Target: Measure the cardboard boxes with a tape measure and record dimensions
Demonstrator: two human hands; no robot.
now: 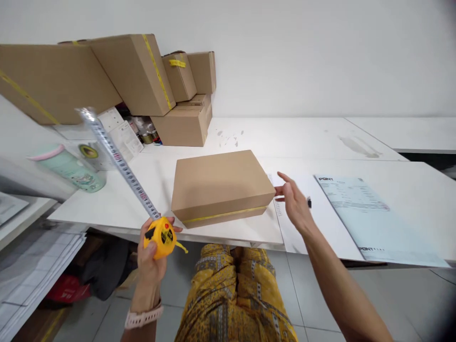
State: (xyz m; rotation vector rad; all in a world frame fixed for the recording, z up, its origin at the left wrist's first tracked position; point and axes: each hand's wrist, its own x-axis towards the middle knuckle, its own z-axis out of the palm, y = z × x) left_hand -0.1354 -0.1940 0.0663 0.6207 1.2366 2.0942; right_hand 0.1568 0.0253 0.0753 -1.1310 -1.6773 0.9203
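Observation:
My left hand (pixel 151 254) grips a yellow tape measure (pixel 160 236) at the table's front edge. Its metal blade (pixel 116 159) sticks out up and to the left, over the table. A closed brown cardboard box (pixel 219 183) with yellow tape lies flat on the white table (pixel 292 137) in front of me. My right hand (pixel 294 199) is open, fingers stretched toward the box's right side, touching or almost touching its corner. A small dark object (pixel 309 202), perhaps a pen, lies just behind that hand.
A printed sheet (pixel 370 209) and a white paper lie right of the box. Several cardboard boxes (pixel 135 71) are stacked at the back left against the wall, with small jars under them. A mint-green bottle (pixel 69 168) lies at the left.

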